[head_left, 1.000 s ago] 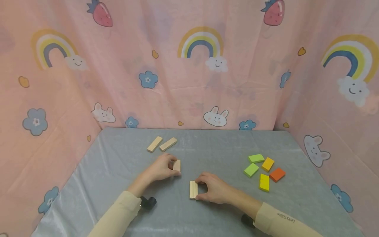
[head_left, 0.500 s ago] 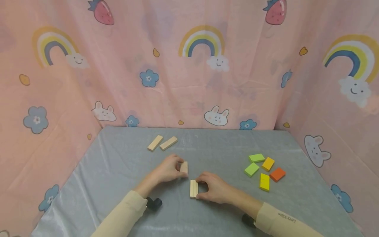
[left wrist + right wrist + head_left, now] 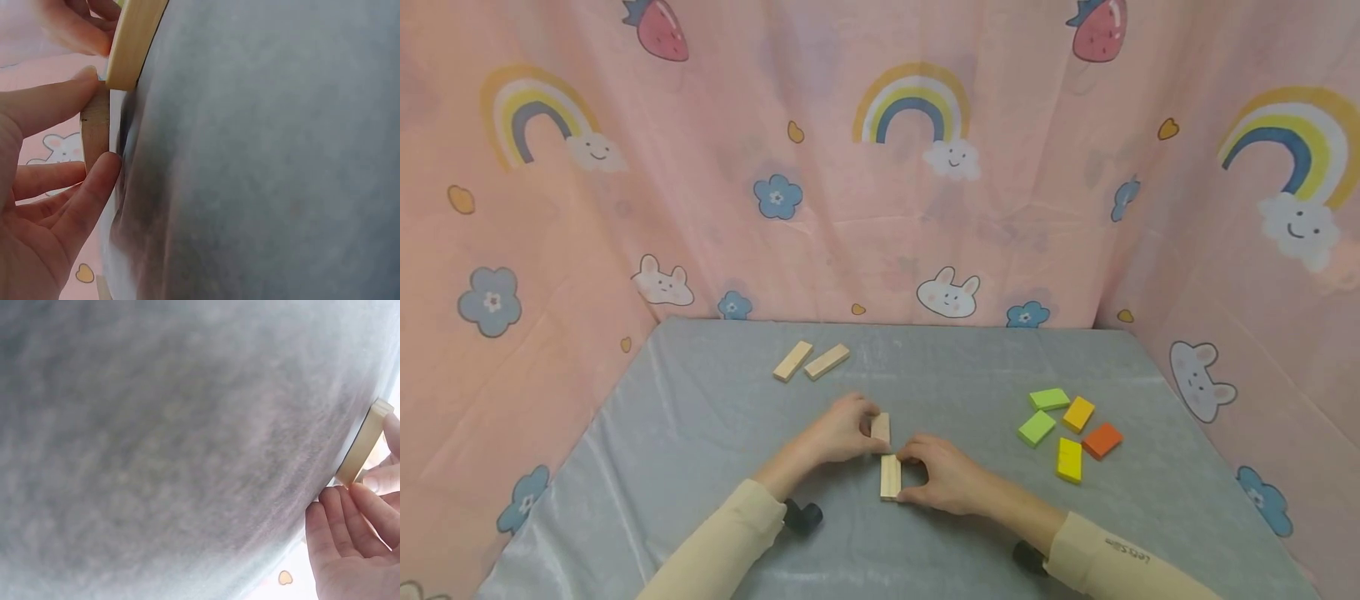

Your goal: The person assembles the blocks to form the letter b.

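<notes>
Near the middle of the grey-covered table, my left hand (image 3: 844, 432) pinches a plain wooden block (image 3: 881, 428) between thumb and fingers; the left wrist view shows that block (image 3: 95, 128) too. Just nearer to me, my right hand (image 3: 951, 477) grips another plain wooden block (image 3: 891, 478) by its two ends, thumb at the near one. A line runs lengthwise along this block's top. The two blocks stand almost end to end; whether they touch I cannot tell. In the right wrist view, fingers (image 3: 331, 519) are at the lower end of a wooden block (image 3: 365, 444).
Two more plain blocks, one (image 3: 793, 362) beside the other (image 3: 827, 362), lie at the back left. On the right are two green blocks (image 3: 1037, 428), an orange-yellow one (image 3: 1078, 413), a red-orange one (image 3: 1102, 441) and a yellow one (image 3: 1070, 460). A pink printed curtain (image 3: 880, 225) surrounds the table.
My left hand has moved right with its wooden block, up to the far end of the other one. My right hand and its block have stayed in place.
</notes>
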`<act>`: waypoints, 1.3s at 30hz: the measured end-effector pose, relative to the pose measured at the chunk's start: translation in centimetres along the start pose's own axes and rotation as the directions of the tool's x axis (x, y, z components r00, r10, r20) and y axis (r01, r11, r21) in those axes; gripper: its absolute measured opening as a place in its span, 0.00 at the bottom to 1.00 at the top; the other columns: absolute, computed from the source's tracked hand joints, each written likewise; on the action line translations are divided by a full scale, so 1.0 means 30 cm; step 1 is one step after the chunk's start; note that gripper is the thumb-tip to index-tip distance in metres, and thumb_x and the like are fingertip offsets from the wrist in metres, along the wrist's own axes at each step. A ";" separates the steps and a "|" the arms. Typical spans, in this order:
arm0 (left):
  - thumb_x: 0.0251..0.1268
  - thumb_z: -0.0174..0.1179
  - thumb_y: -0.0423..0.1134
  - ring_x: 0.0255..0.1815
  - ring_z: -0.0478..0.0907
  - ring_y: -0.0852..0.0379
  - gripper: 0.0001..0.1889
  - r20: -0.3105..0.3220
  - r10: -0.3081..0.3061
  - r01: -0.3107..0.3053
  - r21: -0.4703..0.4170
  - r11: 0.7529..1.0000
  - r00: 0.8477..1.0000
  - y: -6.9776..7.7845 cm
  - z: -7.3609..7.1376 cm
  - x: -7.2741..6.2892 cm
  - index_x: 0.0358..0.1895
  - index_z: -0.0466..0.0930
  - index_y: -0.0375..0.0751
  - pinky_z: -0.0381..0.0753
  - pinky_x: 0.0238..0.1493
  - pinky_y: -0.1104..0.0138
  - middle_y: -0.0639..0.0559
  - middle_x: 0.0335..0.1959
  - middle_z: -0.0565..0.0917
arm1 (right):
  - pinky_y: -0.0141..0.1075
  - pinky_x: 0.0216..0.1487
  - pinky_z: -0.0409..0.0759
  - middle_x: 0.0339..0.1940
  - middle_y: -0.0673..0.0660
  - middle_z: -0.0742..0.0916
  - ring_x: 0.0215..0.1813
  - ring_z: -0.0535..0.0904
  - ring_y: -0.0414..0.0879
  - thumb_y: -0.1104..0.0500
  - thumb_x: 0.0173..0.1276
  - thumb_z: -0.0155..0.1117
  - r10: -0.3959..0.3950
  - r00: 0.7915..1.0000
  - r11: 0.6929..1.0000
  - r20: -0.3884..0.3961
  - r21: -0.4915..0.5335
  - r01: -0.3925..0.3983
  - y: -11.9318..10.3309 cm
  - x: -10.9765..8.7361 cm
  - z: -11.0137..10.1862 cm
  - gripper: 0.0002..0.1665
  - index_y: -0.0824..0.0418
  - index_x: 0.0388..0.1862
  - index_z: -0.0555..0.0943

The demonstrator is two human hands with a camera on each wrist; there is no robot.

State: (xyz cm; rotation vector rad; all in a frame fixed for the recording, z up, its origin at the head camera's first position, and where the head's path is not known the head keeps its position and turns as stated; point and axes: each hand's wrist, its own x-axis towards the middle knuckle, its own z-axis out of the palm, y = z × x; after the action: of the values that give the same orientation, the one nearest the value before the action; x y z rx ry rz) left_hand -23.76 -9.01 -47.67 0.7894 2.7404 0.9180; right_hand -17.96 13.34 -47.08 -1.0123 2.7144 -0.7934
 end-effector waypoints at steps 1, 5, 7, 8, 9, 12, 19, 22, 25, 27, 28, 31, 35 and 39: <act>0.56 0.77 0.49 0.32 0.73 0.62 0.31 0.003 0.001 -0.001 -0.001 1.000 1.000 0.001 0.002 0.001 0.58 0.82 0.31 0.76 0.31 0.69 0.49 0.43 0.78 | 0.41 0.50 0.80 0.45 0.49 0.84 0.47 0.80 0.42 0.51 0.59 0.80 0.000 1.000 1.000 -0.003 -0.001 0.000 -0.001 0.000 0.000 0.24 0.61 0.50 0.85; 0.56 0.77 0.49 0.32 0.73 0.62 0.31 0.009 0.013 -0.013 -0.001 1.000 1.000 0.007 0.010 0.004 0.57 0.82 0.31 0.76 0.31 0.70 0.50 0.42 0.78 | 0.41 0.50 0.80 0.45 0.49 0.84 0.47 0.80 0.42 0.51 0.58 0.81 0.005 1.000 1.000 -0.013 -0.009 -0.005 -0.004 -0.001 0.000 0.24 0.61 0.49 0.85; 0.55 0.78 0.48 0.33 0.73 0.62 0.30 0.010 0.019 -0.019 0.003 1.000 1.000 0.008 0.013 0.003 0.57 0.83 0.31 0.76 0.31 0.70 0.51 0.42 0.78 | 0.41 0.50 0.80 0.44 0.49 0.84 0.46 0.80 0.43 0.51 0.58 0.81 0.004 1.000 1.000 -0.022 -0.012 -0.004 -0.004 -0.002 0.001 0.23 0.61 0.48 0.85; 0.55 0.78 0.48 0.33 0.73 0.62 0.30 0.012 0.021 -0.021 0.005 1.000 1.000 0.009 0.015 0.003 0.56 0.83 0.32 0.76 0.31 0.70 0.51 0.41 0.78 | 0.41 0.50 0.80 0.44 0.50 0.84 0.46 0.80 0.43 0.51 0.57 0.81 0.001 1.000 1.000 -0.026 -0.014 -0.001 -0.004 -0.002 0.001 0.23 0.61 0.48 0.85; 0.55 0.78 0.48 0.33 0.73 0.62 0.30 0.015 0.019 -0.019 0.006 1.000 1.000 0.010 0.015 0.002 0.56 0.83 0.32 0.76 0.31 0.70 0.51 0.42 0.78 | 0.41 0.50 0.80 0.44 0.50 0.84 0.46 0.80 0.43 0.51 0.57 0.81 -0.001 1.000 1.000 -0.028 -0.014 0.000 -0.003 -0.002 0.001 0.23 0.61 0.47 0.85; 0.56 0.77 0.47 0.34 0.74 0.62 0.28 0.023 0.011 -0.010 -0.004 1.000 1.000 0.012 0.016 0.000 0.56 0.83 0.31 0.77 0.32 0.70 0.50 0.44 0.78 | 0.41 0.49 0.80 0.43 0.51 0.84 0.45 0.80 0.44 0.51 0.57 0.81 -0.004 1.000 1.000 -0.029 -0.012 0.004 -0.002 -0.001 0.003 0.23 0.62 0.47 0.85; 0.59 0.75 0.41 0.35 0.75 0.61 0.24 0.014 0.026 -0.026 -0.014 1.000 1.000 0.008 0.021 -0.002 0.55 0.83 0.30 0.77 0.34 0.69 0.47 0.45 0.80 | 0.42 0.49 0.80 0.44 0.51 0.85 0.46 0.80 0.45 0.51 0.58 0.81 0.015 1.000 1.000 -0.008 -0.016 -0.015 -0.007 0.001 -0.002 0.24 0.63 0.48 0.85; 0.60 0.75 0.41 0.35 0.75 0.62 0.23 0.013 0.013 -0.013 -0.008 1.000 1.000 0.009 0.022 0.000 0.55 0.84 0.32 0.77 0.34 0.69 0.49 0.46 0.80 | 0.42 0.48 0.80 0.44 0.51 0.85 0.45 0.81 0.45 0.51 0.58 0.81 0.019 1.000 1.000 0.000 -0.016 -0.019 -0.010 0.003 -0.003 0.24 0.63 0.48 0.86; 0.60 0.74 0.42 0.35 0.75 0.62 0.23 0.015 0.011 -0.011 -0.003 1.000 1.000 0.011 0.023 0.005 0.55 0.84 0.33 0.77 0.35 0.69 0.50 0.45 0.80 | 0.41 0.48 0.80 0.44 0.51 0.85 0.45 0.80 0.44 0.50 0.58 0.81 0.032 0.999 0.999 0.011 -0.016 -0.032 -0.011 0.004 -0.005 0.24 0.62 0.48 0.86; 0.60 0.74 0.42 0.36 0.75 0.62 0.23 0.016 0.014 -0.014 0.000 1.000 1.000 0.014 0.024 0.008 0.55 0.84 0.34 0.77 0.36 0.69 0.50 0.46 0.81 | 0.41 0.47 0.80 0.44 0.51 0.85 0.45 0.80 0.43 0.50 0.58 0.81 0.038 0.999 0.999 0.016 -0.016 -0.038 -0.010 0.004 -0.004 0.24 0.62 0.48 0.86; 0.60 0.74 0.42 0.36 0.75 0.62 0.23 0.017 0.017 -0.017 -0.002 1.000 1.000 0.016 0.024 0.009 0.56 0.84 0.34 0.77 0.36 0.69 0.50 0.46 0.81 | 0.41 0.46 0.80 0.44 0.51 0.85 0.44 0.80 0.43 0.50 0.58 0.81 0.037 0.999 0.999 0.018 -0.015 -0.036 -0.009 0.004 -0.005 0.24 0.62 0.48 0.86; 0.60 0.74 0.41 0.36 0.75 0.62 0.23 0.021 0.020 -0.019 -0.015 1.000 1.000 0.022 0.022 0.009 0.55 0.84 0.33 0.77 0.36 0.69 0.49 0.46 0.81 | 0.40 0.46 0.80 0.44 0.50 0.85 0.44 0.80 0.41 0.50 0.58 0.81 0.042 0.999 0.999 0.026 -0.012 -0.042 -0.007 0.004 -0.006 0.24 0.62 0.48 0.86; 0.60 0.74 0.40 0.36 0.75 0.61 0.22 0.028 0.010 -0.010 -0.018 1.000 1.000 0.026 0.023 0.008 0.56 0.84 0.34 0.77 0.36 0.69 0.48 0.47 0.81 | 0.39 0.46 0.80 0.44 0.50 0.85 0.44 0.80 0.41 0.50 0.58 0.81 0.044 0.999 0.999 0.030 -0.013 -0.044 -0.005 0.004 -0.006 0.24 0.62 0.49 0.86; 0.62 0.73 0.42 0.38 0.75 0.61 0.22 0.038 -0.003 0.003 0.006 1.000 0.999 0.026 0.025 0.008 0.57 0.83 0.36 0.77 0.38 0.68 0.50 0.47 0.81 | 0.39 0.46 0.80 0.44 0.51 0.85 0.44 0.80 0.42 0.51 0.58 0.81 0.030 0.999 0.999 0.018 -0.014 -0.029 -0.004 0.004 -0.007 0.24 0.63 0.48 0.86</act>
State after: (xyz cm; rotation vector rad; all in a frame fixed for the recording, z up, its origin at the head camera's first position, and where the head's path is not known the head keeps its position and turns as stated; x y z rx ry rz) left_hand -23.41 -7.96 -47.81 0.7946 2.7122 0.8856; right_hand -18.04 13.28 -46.85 -0.9750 2.7167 -0.7572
